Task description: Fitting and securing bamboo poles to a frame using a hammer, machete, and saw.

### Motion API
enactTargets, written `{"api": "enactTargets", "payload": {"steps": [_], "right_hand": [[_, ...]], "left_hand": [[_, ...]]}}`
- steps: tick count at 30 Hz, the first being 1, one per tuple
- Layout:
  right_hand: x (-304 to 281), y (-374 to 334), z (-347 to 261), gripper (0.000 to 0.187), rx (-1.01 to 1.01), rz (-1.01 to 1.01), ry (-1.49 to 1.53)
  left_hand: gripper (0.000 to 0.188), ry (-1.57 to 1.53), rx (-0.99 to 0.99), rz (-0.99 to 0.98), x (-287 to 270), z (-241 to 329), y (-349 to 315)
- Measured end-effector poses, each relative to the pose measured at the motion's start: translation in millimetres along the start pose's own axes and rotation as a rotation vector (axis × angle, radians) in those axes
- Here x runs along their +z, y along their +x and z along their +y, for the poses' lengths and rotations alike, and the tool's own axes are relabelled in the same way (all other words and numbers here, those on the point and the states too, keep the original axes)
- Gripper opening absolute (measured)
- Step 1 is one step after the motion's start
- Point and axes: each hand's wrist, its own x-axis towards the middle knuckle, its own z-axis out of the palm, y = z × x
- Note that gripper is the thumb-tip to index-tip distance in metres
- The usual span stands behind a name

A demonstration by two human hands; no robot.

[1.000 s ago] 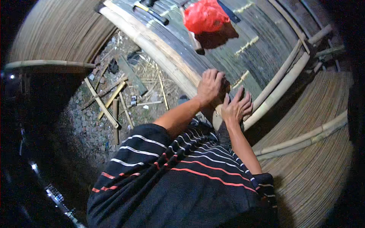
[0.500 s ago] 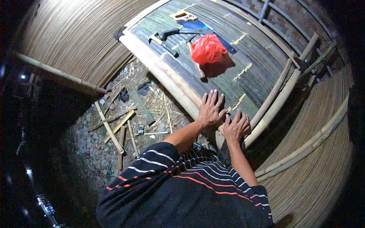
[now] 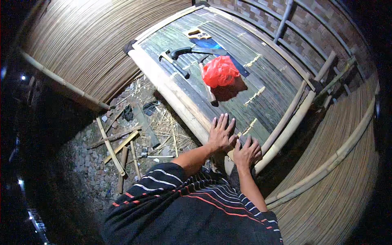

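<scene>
At the near corner of a bamboo-slat platform (image 3: 275, 92), my left hand (image 3: 221, 134) lies flat on the slats with its fingers spread. Just right of it, my right hand (image 3: 247, 152) rests on the platform's near edge, fingers apart and slightly bent; neither hand holds anything. Beyond them sits a crumpled red plastic bag (image 3: 220, 71), partly over a wooden-handled tool (image 3: 211, 96) whose head I cannot make out fully. A hammer (image 3: 174, 64) lies left of the bag. Farther back are a black-handled machete (image 3: 196, 50) and a handsaw (image 3: 197, 34) with a blue blade.
Bamboo poles (image 3: 281, 126) frame the platform. Left of it, bamboo offcuts (image 3: 110, 145) and straw litter the stony ground (image 3: 87, 163). Woven walls (image 3: 110, 36) stand at the left and back, and a long pole (image 3: 326, 161) crosses the slatted surface at right.
The whole view has shifted slightly, showing more of the platform's far end. Both hands stay at the near corner; the tools and bag stay in place on the slats.
</scene>
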Motion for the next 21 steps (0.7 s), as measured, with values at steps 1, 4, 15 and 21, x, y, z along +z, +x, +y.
{"api": "enactTargets", "payload": {"steps": [1, 4, 15, 21], "right_hand": [[1, 0, -1, 0.057, -0.004, 0.035, -0.008], [1, 1, 0, 0.057, 0.009, 0.018, 0.01], [-6, 4, -5, 0.055, -0.012, 0.026, -0.049], [-4, 2, -4, 0.056, -0.005, 0.02, -0.011]], "left_hand": [[0.08, -0.004, -0.003, -0.017, -1, 1, 1], [0.08, -0.019, -0.008, -0.032, -3, 2, 1], [0.077, -0.042, -0.018, 0.001, -6, 1, -1], [0.077, -0.049, -0.03, -0.026, -11, 3, -1]]}}
